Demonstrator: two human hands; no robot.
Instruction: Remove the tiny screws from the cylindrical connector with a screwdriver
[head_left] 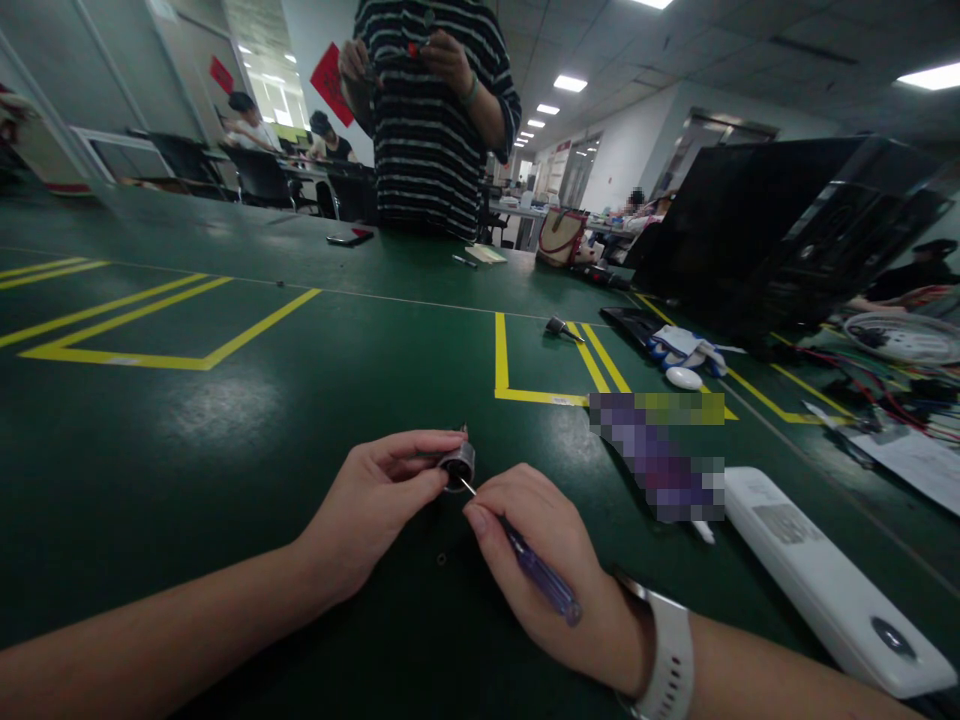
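Between the fingers and thumb of my left hand is a small round metal part, hollow at the end that faces me. A thin stem sticks up at its far side. My right hand grips a screwdriver with a clear purple handle, held low on its shaft. The screwdriver's tip reaches into the hollow of the metal part; what it touches inside is hidden. On the green table below the hands lies a tiny ring.
Another small metal part lies within yellow tape lines. To the right are a white elongated device, a white oval object, a black computer case and loose wires. A person in a striped top stands across the green table.
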